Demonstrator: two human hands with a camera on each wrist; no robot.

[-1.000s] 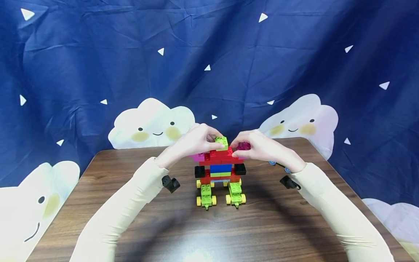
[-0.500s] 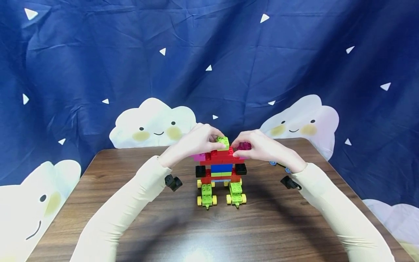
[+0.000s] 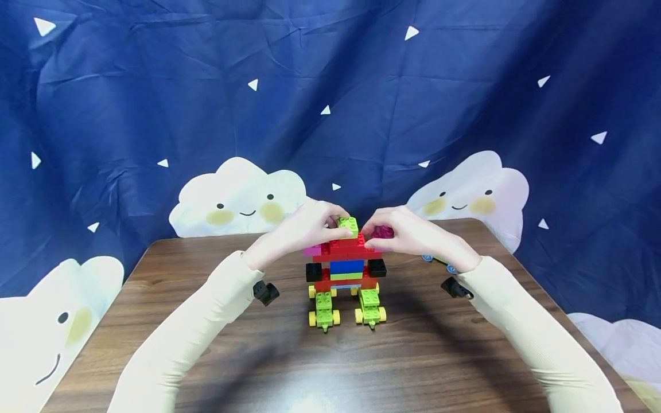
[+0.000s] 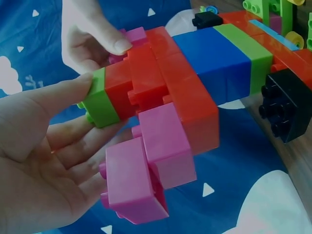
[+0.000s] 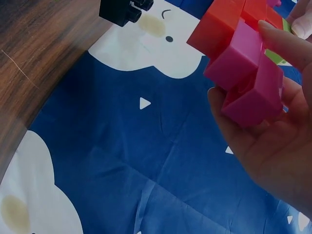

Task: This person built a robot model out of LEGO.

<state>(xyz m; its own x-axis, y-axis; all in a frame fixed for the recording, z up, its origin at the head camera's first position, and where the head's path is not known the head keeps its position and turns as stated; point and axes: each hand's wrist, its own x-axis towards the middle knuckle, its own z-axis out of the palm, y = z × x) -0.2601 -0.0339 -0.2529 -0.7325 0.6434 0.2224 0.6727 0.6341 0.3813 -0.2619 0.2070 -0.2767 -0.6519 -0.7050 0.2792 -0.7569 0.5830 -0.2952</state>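
A toy figure of building blocks (image 3: pixel 347 267) stands upright on the table, with a red and blue body and green wheeled feet (image 3: pixel 370 307). My left hand (image 3: pixel 302 229) pinches the light green block (image 3: pixel 348 226) at its top between thumb and fingers; the left wrist view shows the thumb (image 4: pixel 68 92) on that block's side. At the figure's right shoulder, my right hand (image 3: pixel 408 230) holds the upper part, its thumb where the red block (image 5: pixel 219 27) meets the pink blocks (image 5: pixel 256 92), its fingers behind them. More pink blocks (image 4: pixel 134 178) jut from the left shoulder.
Black blocks (image 3: pixel 377 268) stick out from both sides of the figure. Behind my right wrist, a piece with blue wheels (image 3: pixel 451 268) lies on the wooden table (image 3: pixel 248 367). A blue cloth with clouds (image 3: pixel 330 57) hangs behind the table.
The head view shifts slightly. Both hands keep their places on the figure, and the blocks stay as they were.
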